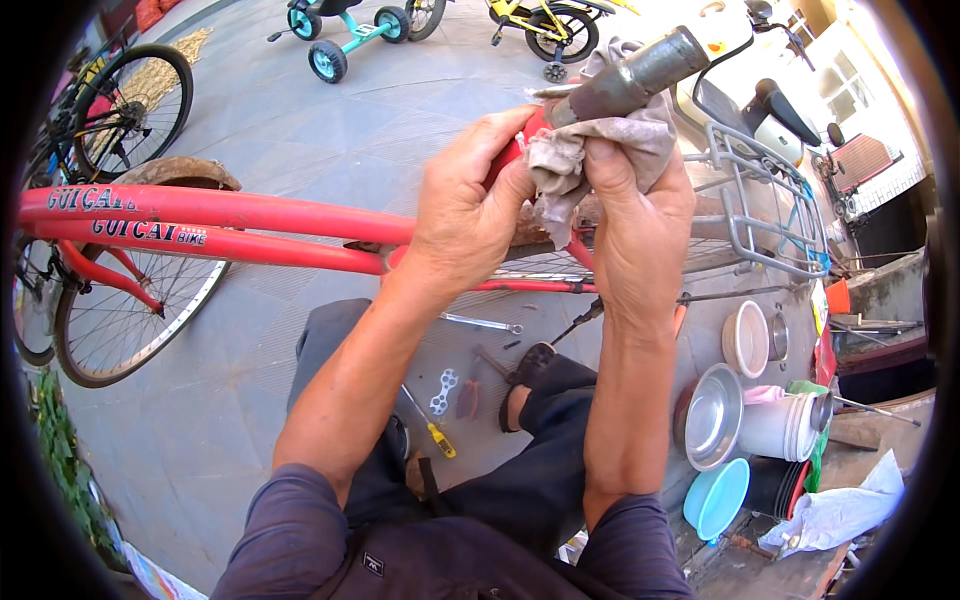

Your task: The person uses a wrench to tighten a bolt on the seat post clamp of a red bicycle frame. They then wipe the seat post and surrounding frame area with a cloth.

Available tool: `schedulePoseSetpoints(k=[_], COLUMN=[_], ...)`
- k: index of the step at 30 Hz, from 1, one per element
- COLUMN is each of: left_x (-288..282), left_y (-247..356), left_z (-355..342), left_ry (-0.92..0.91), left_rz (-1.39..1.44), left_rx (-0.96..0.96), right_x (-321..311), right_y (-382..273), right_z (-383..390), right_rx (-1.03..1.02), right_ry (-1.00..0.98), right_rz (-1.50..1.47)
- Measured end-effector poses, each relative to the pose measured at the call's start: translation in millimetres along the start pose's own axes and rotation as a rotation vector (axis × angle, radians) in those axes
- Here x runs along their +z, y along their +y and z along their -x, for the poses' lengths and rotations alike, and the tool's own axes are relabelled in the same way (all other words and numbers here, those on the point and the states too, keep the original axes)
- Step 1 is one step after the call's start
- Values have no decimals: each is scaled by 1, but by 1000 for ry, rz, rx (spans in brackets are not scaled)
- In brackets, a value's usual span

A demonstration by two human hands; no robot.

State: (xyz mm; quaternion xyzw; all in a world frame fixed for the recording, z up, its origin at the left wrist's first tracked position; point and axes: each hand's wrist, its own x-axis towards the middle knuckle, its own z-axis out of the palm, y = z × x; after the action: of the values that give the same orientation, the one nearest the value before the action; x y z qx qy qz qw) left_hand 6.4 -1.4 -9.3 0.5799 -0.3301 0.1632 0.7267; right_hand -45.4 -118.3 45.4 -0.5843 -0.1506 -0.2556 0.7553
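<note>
Seat post's [630,75] base behind rag [600,150]

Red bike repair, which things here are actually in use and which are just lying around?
In use: red bike frame, metal post, grey rag, left hand, right hand.

Lying about: yellow-handled screwdriver, flat multi-wrench, metal bowl, blue bowl, teal tricycle.

A red bicycle frame [230,225], grey-beige rag [590,160], dull grey metal post [630,78], light-blue bowl [716,497].
</note>
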Motion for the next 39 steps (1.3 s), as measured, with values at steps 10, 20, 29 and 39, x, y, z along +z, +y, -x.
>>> schedulePoseSetpoints(k=[10,20,29,39], left_x=[-2,14,-5,-30], left_y=[18,42,53,57], left_z=[10,32,23,-14], left_ry=[249,18,242,265], left_rz=[-294,-320,-306,93], left_rx=[123,349,157,-192], right_x=[-13,19,9,-13], right_y=[6,-25,-33,1], right_z=[-3,24,38,27], right_rx=[55,-77,-135,15], right_ry=[305,262,23,285], right_rz=[-24,325,496,661])
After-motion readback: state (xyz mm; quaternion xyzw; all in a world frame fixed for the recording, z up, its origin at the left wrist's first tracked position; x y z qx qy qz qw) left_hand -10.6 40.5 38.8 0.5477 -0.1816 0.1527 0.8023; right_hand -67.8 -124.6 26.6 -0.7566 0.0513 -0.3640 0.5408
